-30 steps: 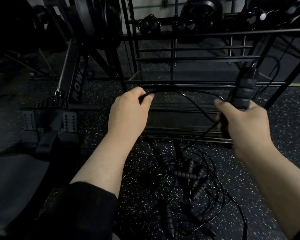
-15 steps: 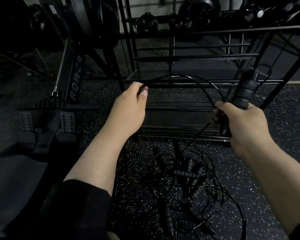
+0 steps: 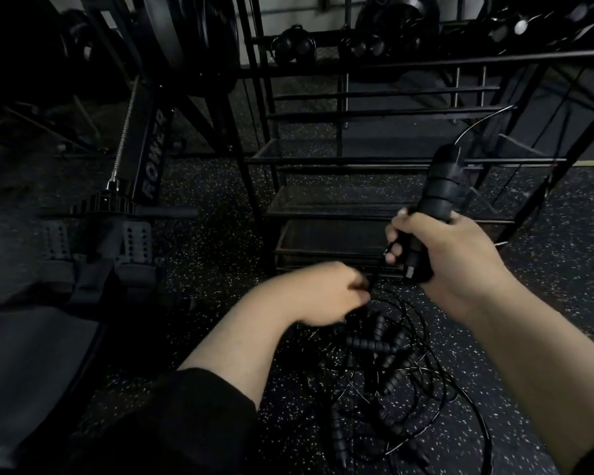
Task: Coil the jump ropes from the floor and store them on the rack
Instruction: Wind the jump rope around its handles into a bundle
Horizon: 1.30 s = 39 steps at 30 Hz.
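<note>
Right hand (image 3: pixel 450 258) up high, fingers wrapped tight round a ribbed black jump-rope handle (image 3: pixel 434 197), the handle tilted up toward the rack (image 3: pixel 367 162). From the handle's top a thin cord (image 3: pixel 477 123) arcs away to the right and fades into the dark bars. Left hand (image 3: pixel 318 291) sits lower, just above the pile, smeared with blur; fingertips look pinched on a thin black strand below the right hand's knuckles, though the blur makes the exact hold hard to read. A dark sleeve (image 3: pixel 172 419) covers that forearm near the bottom edge.

Down on the speckled floor (image 3: pixel 546 269), between the two forearms, lies the tangle of jump ropes (image 3: pixel 388 368): ribbed handles crossing each other, thin loops sweeping out toward the right. How many ropes are in there cannot be told; black on black, and the left arm covers the tangle's near-left part.

Behind it, the rack's lowest mesh shelves stand just beyond the pile, its upper rails cut off by the top edge. Round dark weights (image 3: pixel 294 46) on the upper level are barely readable. At the floor's left side stands a rower (image 3: pixel 151 159), lettering partly legible, footplates below it.
</note>
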Each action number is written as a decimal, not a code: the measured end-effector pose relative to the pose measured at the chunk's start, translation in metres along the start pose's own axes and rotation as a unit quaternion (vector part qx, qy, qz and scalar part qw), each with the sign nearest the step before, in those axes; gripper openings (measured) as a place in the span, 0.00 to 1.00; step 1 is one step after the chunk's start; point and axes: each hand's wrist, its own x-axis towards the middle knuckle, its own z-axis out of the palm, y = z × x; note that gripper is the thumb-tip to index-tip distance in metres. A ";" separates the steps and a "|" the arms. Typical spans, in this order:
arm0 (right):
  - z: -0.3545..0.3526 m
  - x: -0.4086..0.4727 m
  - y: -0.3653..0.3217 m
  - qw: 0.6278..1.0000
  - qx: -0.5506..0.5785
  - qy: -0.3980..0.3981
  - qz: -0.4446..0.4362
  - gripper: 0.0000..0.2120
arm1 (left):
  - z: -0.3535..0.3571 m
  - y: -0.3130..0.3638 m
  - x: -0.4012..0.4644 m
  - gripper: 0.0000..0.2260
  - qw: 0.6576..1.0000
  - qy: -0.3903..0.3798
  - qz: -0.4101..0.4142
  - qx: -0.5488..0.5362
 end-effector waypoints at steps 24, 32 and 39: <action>0.019 -0.008 0.021 0.993 -0.105 -0.005 0.047 0.02 | -0.022 0.011 -0.001 0.14 0.844 0.320 0.126 -0.411; 0.015 -0.002 0.009 0.999 0.027 0.014 0.028 0.02 | -0.007 -0.004 0.004 0.13 0.967 0.153 -0.019 -0.204; 0.015 -0.002 0.000 0.992 0.120 -0.025 0.031 0.05 | 0.012 -0.009 0.016 0.10 0.993 0.100 -0.030 -0.059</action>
